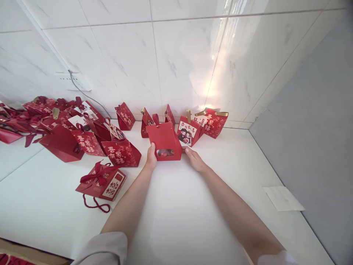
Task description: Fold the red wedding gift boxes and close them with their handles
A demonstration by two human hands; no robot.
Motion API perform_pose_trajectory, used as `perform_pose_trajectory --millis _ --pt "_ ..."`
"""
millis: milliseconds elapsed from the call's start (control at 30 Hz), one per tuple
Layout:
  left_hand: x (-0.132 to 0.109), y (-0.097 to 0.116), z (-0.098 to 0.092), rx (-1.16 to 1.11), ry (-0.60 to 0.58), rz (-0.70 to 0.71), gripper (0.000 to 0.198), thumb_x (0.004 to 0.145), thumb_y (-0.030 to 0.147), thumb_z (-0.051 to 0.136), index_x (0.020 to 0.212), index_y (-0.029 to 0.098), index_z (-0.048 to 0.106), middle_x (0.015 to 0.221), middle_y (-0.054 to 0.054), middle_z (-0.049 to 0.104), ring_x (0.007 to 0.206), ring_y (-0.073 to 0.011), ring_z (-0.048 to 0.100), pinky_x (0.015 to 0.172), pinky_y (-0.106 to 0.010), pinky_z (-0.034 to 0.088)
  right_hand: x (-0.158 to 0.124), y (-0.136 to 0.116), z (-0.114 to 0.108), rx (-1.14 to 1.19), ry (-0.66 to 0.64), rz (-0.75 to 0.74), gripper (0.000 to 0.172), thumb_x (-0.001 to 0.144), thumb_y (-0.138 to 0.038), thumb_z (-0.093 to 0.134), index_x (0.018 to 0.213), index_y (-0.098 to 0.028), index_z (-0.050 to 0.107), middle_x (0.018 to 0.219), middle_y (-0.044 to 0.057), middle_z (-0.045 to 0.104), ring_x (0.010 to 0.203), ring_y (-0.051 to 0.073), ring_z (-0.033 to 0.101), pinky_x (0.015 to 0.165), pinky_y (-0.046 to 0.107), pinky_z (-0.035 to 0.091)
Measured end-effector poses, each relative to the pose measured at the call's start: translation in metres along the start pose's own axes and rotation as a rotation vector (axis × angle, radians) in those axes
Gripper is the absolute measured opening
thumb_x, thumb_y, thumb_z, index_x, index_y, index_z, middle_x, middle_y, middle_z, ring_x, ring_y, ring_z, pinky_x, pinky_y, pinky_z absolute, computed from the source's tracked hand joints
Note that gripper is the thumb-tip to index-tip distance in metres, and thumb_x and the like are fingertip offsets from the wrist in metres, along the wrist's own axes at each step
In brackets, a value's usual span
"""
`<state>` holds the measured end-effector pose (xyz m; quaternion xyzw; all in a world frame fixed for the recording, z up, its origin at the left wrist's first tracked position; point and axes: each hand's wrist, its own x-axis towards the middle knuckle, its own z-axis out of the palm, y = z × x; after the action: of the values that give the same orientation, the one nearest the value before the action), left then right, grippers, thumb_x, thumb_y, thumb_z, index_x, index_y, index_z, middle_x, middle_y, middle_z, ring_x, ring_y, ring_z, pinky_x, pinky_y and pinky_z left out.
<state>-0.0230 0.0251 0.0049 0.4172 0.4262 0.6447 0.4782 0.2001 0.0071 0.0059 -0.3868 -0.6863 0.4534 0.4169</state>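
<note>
While the left hand [151, 156] holds the box [154, 138] by its lower left edge, thumb on the near face, the right hand [193, 160] is at the lower right corner, its fingers loosely bent; whether those fingers grip or merely touch cannot be told. The box, plain red, stands nearly upright on or just above the white counter [190, 213], between the hands, with a clear window [165, 152] low in its face and a red loop [156, 119] at the top. Just behind it are two patterned boxes, partly hidden. Close on its right stands a couple box [186, 134], printed with two cartoon figures, and beyond that a gold-strapped box [216, 125] near the tiled wall [190, 55]. To the left, a crowded group of red boxes runs along the wall below a socket [74, 81] and its grey cable [82, 89]. Nearer the left forearm lies a bow-tied carton [93, 187] with a dark red cord [96, 206]. White paper [284, 198] lies at the counter's right edge.
</note>
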Motion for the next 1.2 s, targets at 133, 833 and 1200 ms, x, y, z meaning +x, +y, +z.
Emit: perform_pose_trajectory --millis 133,833,1200 --pt "-0.001 0.001 0.001 -0.093 0.057 0.031 0.061 0.083 0.067 0.048 0.108 0.015 0.067 0.119 -0.010 0.068 0.123 -0.0272 0.057 0.097 -0.034 0.053 0.001 0.001 0.000 -0.037 -0.016 -0.012 0.057 0.097 -0.060 0.023 0.116 -0.025 0.064 0.119 0.004 0.066 0.113 0.022 0.059 0.105 0.038 0.041" --pt "-0.003 0.027 -0.002 -0.337 -0.005 -0.349 0.062 0.088 0.064 0.040 0.124 0.017 0.059 0.112 -0.012 0.070 0.103 -0.0253 0.067 0.076 -0.034 0.059 0.001 -0.001 -0.001 -0.116 0.000 -0.046 0.054 0.098 -0.058 0.027 0.102 -0.024 0.069 0.111 0.005 0.067 0.108 0.022 0.060 0.102 0.038 0.040" --pt "-0.005 0.033 -0.008 -0.580 -0.151 -0.687 0.054 0.090 0.043 0.038 0.132 0.012 0.050 0.102 -0.016 0.069 0.099 -0.0245 0.067 0.054 -0.021 0.058 0.003 0.001 -0.001 -0.132 -0.010 -0.051 0.055 0.097 -0.060 0.027 0.101 -0.024 0.069 0.110 0.006 0.067 0.106 0.023 0.061 0.100 0.038 0.042"
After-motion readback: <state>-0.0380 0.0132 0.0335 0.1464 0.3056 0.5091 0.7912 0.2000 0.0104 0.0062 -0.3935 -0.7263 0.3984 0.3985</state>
